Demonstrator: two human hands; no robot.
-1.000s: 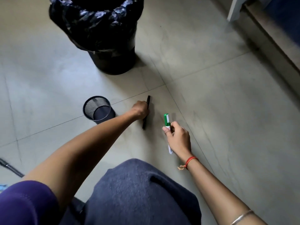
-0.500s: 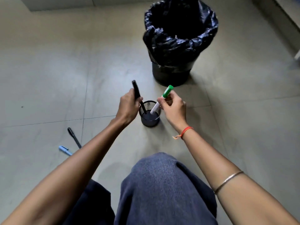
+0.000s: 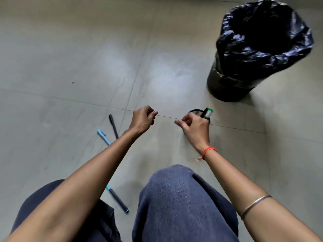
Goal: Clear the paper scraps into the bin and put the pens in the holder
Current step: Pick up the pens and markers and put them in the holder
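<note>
Hovering above the floor (image 3: pixel 70 49), the left hand (image 3: pixel 143 119) had its fingers curled on nothing. The right hand (image 3: pixel 194 127), fingers also curled, covered most of the holder (image 3: pixel 193 111); whether it gripped anything could not be told. A green marker (image 3: pixel 208 113) stood in the holder. A black pen (image 3: pixel 113 125) and a blue pen (image 3: pixel 104 137) lay just beside each other on the floor, and a dark pen (image 3: pixel 118 199) lay near the knee (image 3: pixel 174 198). The pens were judged light, stiff, smooth and liable to roll: pinch each at mid-barrel. No scraps showed. The bin (image 3: pixel 262 49) stood beyond the holder.
</note>
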